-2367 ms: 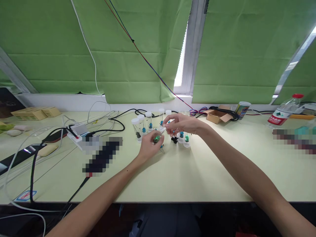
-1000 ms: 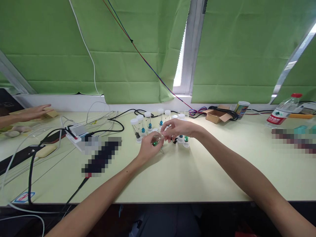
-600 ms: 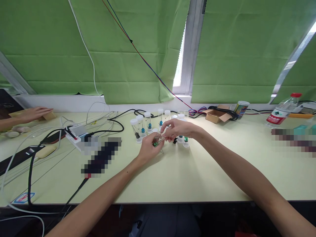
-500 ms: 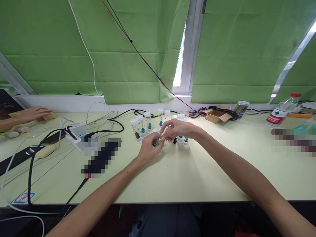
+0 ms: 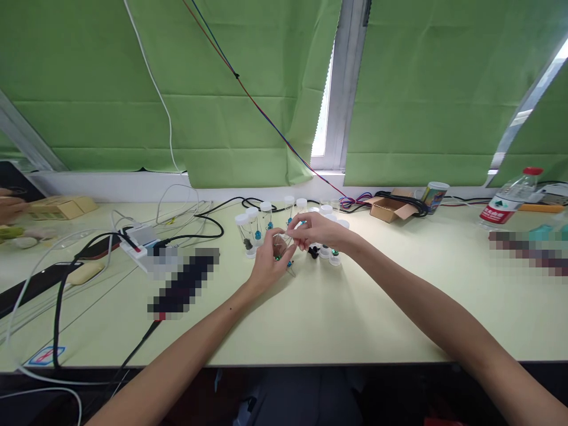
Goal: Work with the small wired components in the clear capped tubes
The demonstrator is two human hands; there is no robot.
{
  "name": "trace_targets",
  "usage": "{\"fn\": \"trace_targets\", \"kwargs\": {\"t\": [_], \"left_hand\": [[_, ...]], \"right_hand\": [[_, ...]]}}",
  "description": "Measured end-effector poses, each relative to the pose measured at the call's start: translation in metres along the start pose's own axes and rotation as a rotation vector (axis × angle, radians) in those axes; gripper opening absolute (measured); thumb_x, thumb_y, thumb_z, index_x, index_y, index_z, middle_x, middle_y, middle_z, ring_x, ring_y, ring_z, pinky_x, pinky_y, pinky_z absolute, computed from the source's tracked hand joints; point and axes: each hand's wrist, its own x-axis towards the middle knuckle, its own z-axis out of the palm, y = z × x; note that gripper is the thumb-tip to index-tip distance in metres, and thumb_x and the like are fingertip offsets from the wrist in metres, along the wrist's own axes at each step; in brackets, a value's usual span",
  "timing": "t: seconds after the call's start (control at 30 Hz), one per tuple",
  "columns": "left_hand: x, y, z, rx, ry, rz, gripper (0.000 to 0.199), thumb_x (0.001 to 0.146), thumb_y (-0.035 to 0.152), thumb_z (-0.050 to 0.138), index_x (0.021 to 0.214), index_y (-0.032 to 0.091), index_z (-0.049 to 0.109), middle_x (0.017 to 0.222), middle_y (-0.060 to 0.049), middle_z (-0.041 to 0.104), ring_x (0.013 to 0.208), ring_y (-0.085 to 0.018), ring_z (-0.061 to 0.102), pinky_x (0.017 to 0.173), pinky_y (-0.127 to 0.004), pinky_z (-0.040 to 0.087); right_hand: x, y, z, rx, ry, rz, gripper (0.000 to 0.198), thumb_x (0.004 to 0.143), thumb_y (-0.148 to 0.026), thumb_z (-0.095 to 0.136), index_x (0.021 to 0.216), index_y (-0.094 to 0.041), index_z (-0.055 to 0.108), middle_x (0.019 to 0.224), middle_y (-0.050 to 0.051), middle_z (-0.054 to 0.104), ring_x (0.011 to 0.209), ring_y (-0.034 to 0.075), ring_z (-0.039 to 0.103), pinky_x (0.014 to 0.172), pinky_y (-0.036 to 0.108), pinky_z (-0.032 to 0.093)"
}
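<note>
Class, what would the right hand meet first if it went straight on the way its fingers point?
Probably the clear item in the left hand, just ahead of the right hand; the exact gap, if any, is unclear.

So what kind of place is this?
Probably a workroom or office, though I can't be sure. There's a long pale table, a power strip with cables plugged in, and clear tubes with white caps.
</note>
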Motion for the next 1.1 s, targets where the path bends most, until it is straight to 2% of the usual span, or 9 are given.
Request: {"fn": "trace_targets", "kwargs": {"t": [0.1, 0.2, 0.33, 0.43, 0.53, 0.67, 0.9, 1.1], "left_hand": [[0.003, 0.003, -0.003, -0.050, 0.042, -0.080, 0.034, 0.090, 0.040, 0.059, 0.113, 0.026, 0.040, 0.070, 0.007, 0.047, 0.053, -0.008, 0.042, 0.049, -0.021, 0.029], [0.006, 0.003, -0.006, -0.070, 0.067, -0.146, 0.031, 0.091, 0.045, 0.057, 0.110, 0.026, 0.042, 0.072, 0.006, 0.047, 0.050, -0.007, 0.042, 0.047, -0.021, 0.029], [0.008, -0.002, -0.006, -0.057, 0.093, -0.169, 0.031, 0.090, 0.049, 0.057, 0.105, 0.024, 0.047, 0.077, 0.003, 0.052, 0.053, -0.008, 0.047, 0.049, -0.022, 0.033], [0.008, -0.007, -0.006, -0.031, 0.110, -0.171, 0.031, 0.089, 0.050, 0.057, 0.104, 0.023, 0.051, 0.080, 0.002, 0.055, 0.057, -0.009, 0.050, 0.051, -0.023, 0.036], [0.009, -0.010, -0.006, -0.006, 0.116, -0.179, 0.030, 0.089, 0.049, 0.057, 0.105, 0.023, 0.054, 0.079, 0.001, 0.055, 0.059, -0.010, 0.050, 0.052, -0.023, 0.037], [0.010, -0.010, -0.006, 0.009, 0.119, -0.185, 0.029, 0.089, 0.048, 0.056, 0.105, 0.023, 0.055, 0.080, 0.001, 0.054, 0.060, -0.010, 0.051, 0.053, -0.024, 0.038], [0.010, -0.008, -0.008, -0.001, 0.124, -0.179, 0.028, 0.090, 0.046, 0.055, 0.105, 0.022, 0.054, 0.080, 0.001, 0.053, 0.063, -0.011, 0.051, 0.054, -0.024, 0.038], [0.009, -0.007, -0.008, -0.007, 0.124, -0.165, 0.027, 0.091, 0.045, 0.054, 0.106, 0.023, 0.053, 0.080, 0.001, 0.052, 0.063, -0.011, 0.051, 0.055, -0.024, 0.038]], "right_hand": [[0.004, 0.002, 0.002, -0.003, 0.084, -0.043, 0.028, 0.085, -0.042, 0.072, 0.082, -0.017, 0.058, 0.062, 0.000, 0.063, 0.051, 0.009, 0.058, 0.052, 0.020, 0.050], [0.006, 0.004, 0.005, -0.080, 0.139, -0.047, 0.026, 0.089, -0.040, 0.066, 0.081, -0.018, 0.056, 0.063, 0.000, 0.064, 0.050, 0.009, 0.058, 0.050, 0.020, 0.048], [0.006, 0.013, 0.013, -0.397, 0.166, -0.058, 0.015, 0.091, -0.028, 0.061, 0.081, -0.019, 0.057, 0.065, -0.001, 0.065, 0.050, 0.009, 0.058, 0.050, 0.020, 0.043], [0.009, 0.025, 0.021, -0.626, 0.142, -0.089, 0.009, 0.092, -0.020, 0.056, 0.085, -0.018, 0.059, 0.063, -0.001, 0.065, 0.057, 0.012, 0.061, 0.061, 0.023, 0.044], [0.013, 0.039, 0.028, -0.783, 0.139, -0.122, 0.008, 0.092, -0.016, 0.055, 0.091, -0.016, 0.063, 0.073, 0.004, 0.070, 0.072, 0.016, 0.064, 0.072, 0.027, 0.044], [0.016, 0.051, 0.032, -0.860, 0.112, -0.108, 0.015, 0.091, -0.013, 0.055, 0.101, -0.014, 0.066, 0.088, 0.009, 0.073, 0.085, 0.020, 0.065, 0.078, 0.028, 0.043], [0.019, 0.063, 0.033, -0.921, 0.099, -0.080, 0.027, 0.093, -0.011, 0.053, 0.117, -0.012, 0.065, 0.095, 0.011, 0.072, 0.096, 0.022, 0.064, 0.084, 0.030, 0.042], [0.021, 0.071, 0.033, -0.953, 0.093, -0.093, 0.031, 0.093, -0.012, 0.053, 0.121, -0.013, 0.066, 0.095, 0.011, 0.070, 0.097, 0.022, 0.063, 0.085, 0.030, 0.042]]}}
